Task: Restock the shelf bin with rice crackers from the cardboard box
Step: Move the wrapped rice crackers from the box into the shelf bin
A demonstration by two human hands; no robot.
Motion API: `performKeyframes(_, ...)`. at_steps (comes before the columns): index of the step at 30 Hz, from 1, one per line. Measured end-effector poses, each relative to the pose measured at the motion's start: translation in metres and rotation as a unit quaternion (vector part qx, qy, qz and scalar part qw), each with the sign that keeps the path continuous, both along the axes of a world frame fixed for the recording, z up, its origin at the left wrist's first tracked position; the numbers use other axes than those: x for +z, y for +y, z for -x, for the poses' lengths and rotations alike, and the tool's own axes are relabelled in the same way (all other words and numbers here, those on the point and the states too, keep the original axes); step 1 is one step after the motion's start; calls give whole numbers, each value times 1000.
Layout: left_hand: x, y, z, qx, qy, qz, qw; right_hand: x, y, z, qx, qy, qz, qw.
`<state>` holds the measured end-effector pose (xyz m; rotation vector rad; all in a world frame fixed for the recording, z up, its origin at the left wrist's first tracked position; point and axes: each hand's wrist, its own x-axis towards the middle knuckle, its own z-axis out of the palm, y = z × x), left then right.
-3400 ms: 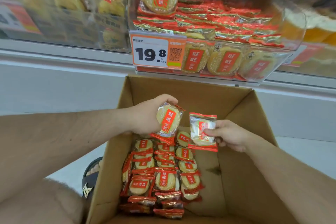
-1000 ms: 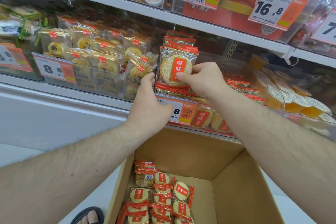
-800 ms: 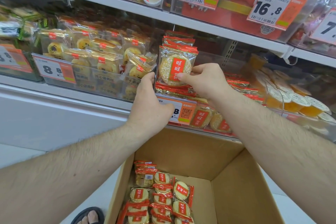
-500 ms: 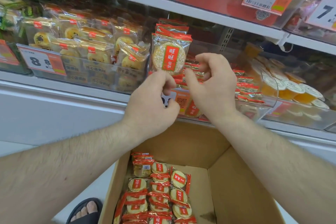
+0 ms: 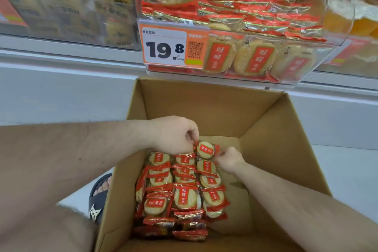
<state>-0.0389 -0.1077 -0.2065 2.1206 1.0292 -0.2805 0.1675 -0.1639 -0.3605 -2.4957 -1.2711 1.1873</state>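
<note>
1. Both hands reach into the open cardboard box below the shelf.
2. The left hand pinches the left edge of one rice cracker packet at the far end of the stacked packets.
3. The right hand pinches the same packet's right edge.
4. The clear shelf bin above, behind a 19.8 price tag, already holds many rice crackers.

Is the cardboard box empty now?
No, the cardboard box holds rows of rice cracker packs along its left side.
</note>
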Motion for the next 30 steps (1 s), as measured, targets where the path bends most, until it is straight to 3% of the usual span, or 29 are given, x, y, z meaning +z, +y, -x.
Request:
performKeyframes(3, -9, 3, -7, -5, 20, 30, 999, -43, -9, -1, -79, 30, 89, 992)
performKeyframes(6, -17, 6, -12, 9, 22, 55, 998, -74, -13, 4, -182, 66, 103, 976)
performKeyframes(9, -24, 8, -11, 28, 31, 82, 996, -84, -7, 9, -310, 163, 89, 933)
performKeyframes(13, -27, 12, -8, 60, 39, 109, 991, -77, -3, -8, -331, 241, 155, 899)
performKeyframes(18, -25, 13, -10, 89, 46, 116, 988, -46, -30, -52, -308, 274, 204, 888)
performKeyframes(21, -23, 11, -13, 102, 33, 106, 989, -26, -37, -51, -287, 360, 194, 866)
performKeyframes(26, -24, 9, -7, 188, -28, 144, 971, 16, -12, 4, -192, 606, 72, 768)
performKeyframes(30, -27, 11, 2, 249, -85, 162, 951, 27, 8, 32, -107, 667, 53, 735)
